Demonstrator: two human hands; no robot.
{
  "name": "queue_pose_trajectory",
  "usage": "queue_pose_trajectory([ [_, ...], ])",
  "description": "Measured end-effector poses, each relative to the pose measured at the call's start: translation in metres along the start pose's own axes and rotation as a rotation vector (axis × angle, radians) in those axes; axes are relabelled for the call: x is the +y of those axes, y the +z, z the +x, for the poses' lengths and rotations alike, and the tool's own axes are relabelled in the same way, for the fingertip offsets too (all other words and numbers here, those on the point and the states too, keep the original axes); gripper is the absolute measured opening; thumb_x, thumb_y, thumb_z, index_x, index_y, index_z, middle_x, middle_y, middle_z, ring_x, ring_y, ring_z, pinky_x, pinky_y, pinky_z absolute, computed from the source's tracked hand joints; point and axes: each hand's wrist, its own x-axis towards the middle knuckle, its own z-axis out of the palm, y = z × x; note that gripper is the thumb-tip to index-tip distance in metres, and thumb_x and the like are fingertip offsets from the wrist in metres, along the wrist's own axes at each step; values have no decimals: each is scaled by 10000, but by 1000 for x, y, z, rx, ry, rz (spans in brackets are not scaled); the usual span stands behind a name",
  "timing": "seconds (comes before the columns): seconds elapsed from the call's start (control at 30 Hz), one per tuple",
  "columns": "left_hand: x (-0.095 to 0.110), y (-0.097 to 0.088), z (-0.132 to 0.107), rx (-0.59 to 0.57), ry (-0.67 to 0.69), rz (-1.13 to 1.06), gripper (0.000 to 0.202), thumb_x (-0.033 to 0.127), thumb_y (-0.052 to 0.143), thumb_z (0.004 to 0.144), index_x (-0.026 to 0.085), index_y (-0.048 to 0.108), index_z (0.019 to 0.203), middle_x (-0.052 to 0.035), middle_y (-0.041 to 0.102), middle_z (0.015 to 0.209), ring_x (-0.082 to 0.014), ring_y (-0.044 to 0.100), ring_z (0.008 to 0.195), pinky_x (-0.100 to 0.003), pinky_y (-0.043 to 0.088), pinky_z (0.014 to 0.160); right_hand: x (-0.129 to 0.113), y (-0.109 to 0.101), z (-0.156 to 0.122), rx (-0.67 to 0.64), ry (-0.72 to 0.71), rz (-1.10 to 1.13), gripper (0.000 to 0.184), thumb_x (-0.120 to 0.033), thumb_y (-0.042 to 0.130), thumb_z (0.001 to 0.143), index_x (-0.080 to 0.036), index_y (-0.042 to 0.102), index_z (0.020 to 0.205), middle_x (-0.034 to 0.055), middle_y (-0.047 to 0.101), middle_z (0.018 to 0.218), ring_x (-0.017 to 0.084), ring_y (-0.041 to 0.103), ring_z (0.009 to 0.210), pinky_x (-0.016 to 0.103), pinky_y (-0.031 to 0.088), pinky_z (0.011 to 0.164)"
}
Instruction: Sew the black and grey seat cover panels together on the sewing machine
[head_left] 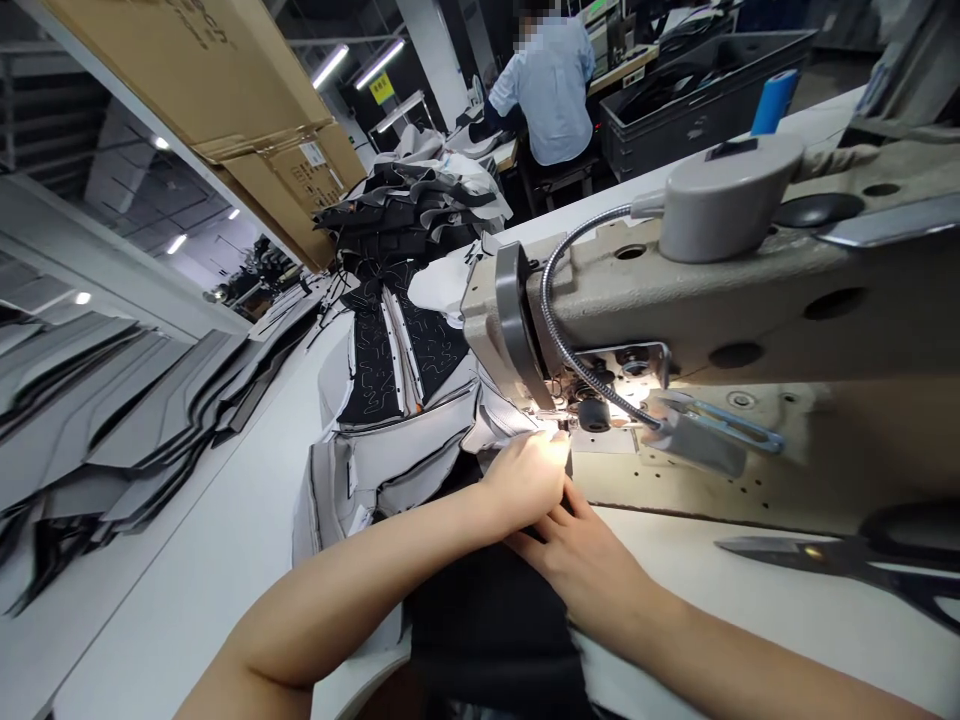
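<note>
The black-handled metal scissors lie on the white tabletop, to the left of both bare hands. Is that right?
Not quite: the head view shows the black-handled metal scissors on the white tabletop, but to the right of the bare left hand and bare right hand, not to the left.

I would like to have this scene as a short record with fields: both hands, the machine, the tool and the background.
Left hand: fingers bent, close to the brightly lit needle area; exact grip hidden
Right hand: fingers spread on black fabric, partly behind the left hand
Machine: sewing machine, to the right of the fabric
Tool: scissors, lying on the white table, not held
Background: a seated person in a light blue shirt, beside a dark grey crate
</note>
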Motion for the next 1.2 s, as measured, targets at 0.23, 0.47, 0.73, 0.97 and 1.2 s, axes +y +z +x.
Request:
queue_pose_trajectory([
  [0.23, 2, -5, -1, -13, -39, -67, 285, 115, 357, 857, 138, 567, 1048, -73, 648, 960, -223, 625, 868, -339, 516, 784, -8, 7, -14, 239, 36, -379, 379, -97, 493, 736, -26, 643, 1077, 234, 584, 1087, 359, 535, 1029, 464, 479, 856],
  [0.47, 2, -3, 2, 2, -48, -42, 204, 123, 385, 848, 144, 567, 939, -60, 627, 906, -205, 605, 833, -332, 509, 771, -7, 6, -7, 208, 3, -430, 346, -82, 475, 730, -27, 662, 1015, 223, 612, 974, 350, 576, 902, 466, 510, 781],
  [0.73, 10, 26, -10, 272, -57, 202, 257, 162, 400, 908, 117, 547, 1113, -116, 557, 1017, -237, 524, 975, -348, 499, 792, 36, -33, -22, 51, -32, -19, 280, -56, 404, 784, -173, 630, 899, 42, 635, 858, 168, 598, 826, 246, 489, 687],
  [0.97, 0, 40, -14, 293, -11, 74, 384, 130, 385, 873, 133, 497, 1239, -94, 566, 957, -224, 536, 882, -343, 512, 751, 78, -22, -23, 321, 298, -216, 305, -195, 350, 886, -201, 607, 1051, 38, 656, 948, 194, 603, 843, 303, 451, 711],
  [1.2, -13, 34, -14, 217, 39, -106, 315, 199, 357, 906, 190, 556, 1150, -67, 560, 965, -202, 544, 886, -315, 510, 758, 81, -18, -14, 248, 326, -358, 330, -182, 354, 876, -233, 618, 1068, 30, 651, 873, 186, 584, 680, 285, 367, 534],
])
